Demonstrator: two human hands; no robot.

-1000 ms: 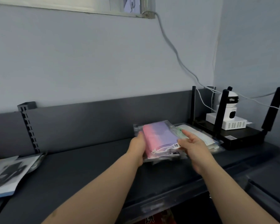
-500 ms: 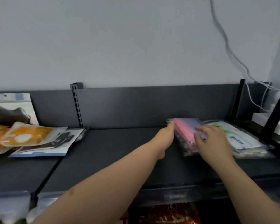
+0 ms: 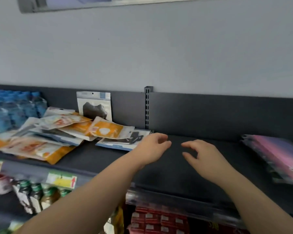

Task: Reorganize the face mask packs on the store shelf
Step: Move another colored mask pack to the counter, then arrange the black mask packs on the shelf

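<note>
Looking at the dark shelf (image 3: pixel 176 168), it runs the whole width of the view with a low back panel behind it. On its left part there's a messy pile of face mask packs (image 3: pixel 57 130), mostly orange and white, overlapping every which way, with some blue wrapped packages (image 3: pixel 12 112) just left of them. Over at the right edge lies a stack of pink-and-purple mask packs (image 3: pixel 277 154), kinda blurry. Both hands hover over the shelf between the pile and the stack, near each other but apart. The left hand (image 3: pixel 152 147) has loosely curled fingers and holds nothing, right beside a flat blue-edged pack (image 3: pixel 123 141) showing a black mask. The right hand (image 3: pixel 205 156) is the same deal, relaxed and holding nothing. A smaller black-mask pack (image 3: pixel 95 107) stands upright against the back panel behind the pile. Lower down there's a yellow price label (image 3: pixel 62 180) with a red arrow.
</note>
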